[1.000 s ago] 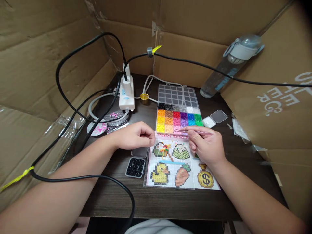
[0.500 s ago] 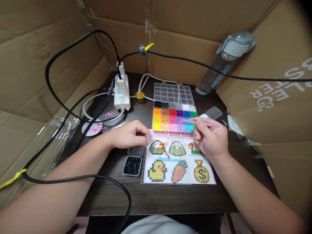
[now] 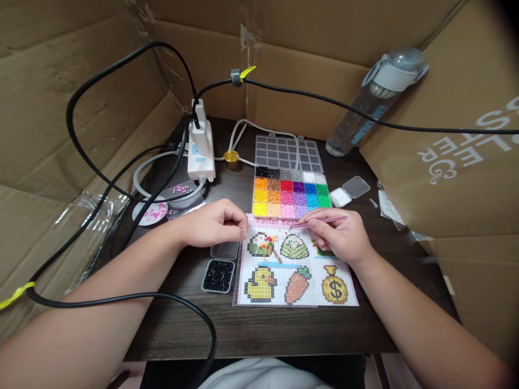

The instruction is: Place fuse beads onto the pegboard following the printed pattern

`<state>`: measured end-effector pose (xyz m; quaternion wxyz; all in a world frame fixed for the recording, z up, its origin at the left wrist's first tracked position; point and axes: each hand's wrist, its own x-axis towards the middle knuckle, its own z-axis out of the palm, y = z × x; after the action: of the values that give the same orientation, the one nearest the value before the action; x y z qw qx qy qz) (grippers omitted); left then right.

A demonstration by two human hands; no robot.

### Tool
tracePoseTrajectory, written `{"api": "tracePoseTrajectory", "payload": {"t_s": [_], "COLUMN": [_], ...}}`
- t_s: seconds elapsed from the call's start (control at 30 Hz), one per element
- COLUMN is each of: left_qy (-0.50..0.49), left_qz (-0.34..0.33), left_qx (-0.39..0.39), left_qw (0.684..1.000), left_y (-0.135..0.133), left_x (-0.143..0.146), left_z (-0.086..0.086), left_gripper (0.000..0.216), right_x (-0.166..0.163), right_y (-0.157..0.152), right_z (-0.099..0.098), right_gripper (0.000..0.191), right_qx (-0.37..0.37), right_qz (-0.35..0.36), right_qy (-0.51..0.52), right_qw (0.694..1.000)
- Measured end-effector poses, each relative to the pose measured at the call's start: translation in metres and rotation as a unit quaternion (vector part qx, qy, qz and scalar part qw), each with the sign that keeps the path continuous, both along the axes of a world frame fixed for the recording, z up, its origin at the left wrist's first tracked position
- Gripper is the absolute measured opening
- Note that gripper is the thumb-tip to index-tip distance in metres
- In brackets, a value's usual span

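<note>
My right hand [image 3: 343, 232] is closed around pink tweezers [image 3: 334, 219], whose tips point left over the rice-ball-like picture on the bead pattern sheet [image 3: 314, 281]. Whether a bead sits in the tips is too small to tell. A clear pegboard [image 3: 239, 300] covers the sheet's left part, with beads on several pictures. My left hand [image 3: 227, 221] lies curled at the sheet's upper left edge, fingertips tucked out of sight. Below it is a small box of black beads [image 3: 218, 275]. Behind the sheet stands the open bead case [image 3: 292, 192], its compartments filled by colour.
A power strip [image 3: 200, 156] and a gold cup [image 3: 231, 158] stand behind on the left. Black cables [image 3: 344, 104] cross the view. A water bottle [image 3: 365, 108] leans at the back right, beyond a box of white beads [image 3: 340, 197]. Cardboard walls [image 3: 308, 92] surround the desk.
My right hand has moved the tweezers from over the bead case down and toward me, above the pattern sheet. The white bead box has come into view; my left hand stays put.
</note>
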<state>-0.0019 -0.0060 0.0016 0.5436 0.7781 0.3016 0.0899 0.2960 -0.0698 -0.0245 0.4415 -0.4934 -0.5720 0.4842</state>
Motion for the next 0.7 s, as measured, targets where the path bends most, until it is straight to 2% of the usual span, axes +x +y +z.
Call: {"api": "tracePoseTrajectory", "payload": {"t_s": [0.7], "left_qy": [-0.004], "left_qz": [0.003], "left_qx": [-0.009], "left_qw": [1.000], "left_y": [-0.0001], "left_x": [0.0005], "left_z": [0.0001], "left_gripper": [0.025], "right_x": [-0.0016], "right_y": [0.0014], "right_z": [-0.0025], "right_gripper": [0.024], "right_qx": [-0.010], "right_qz": [0.015], "right_qy": [-0.009], "right_qw": [1.000]}}
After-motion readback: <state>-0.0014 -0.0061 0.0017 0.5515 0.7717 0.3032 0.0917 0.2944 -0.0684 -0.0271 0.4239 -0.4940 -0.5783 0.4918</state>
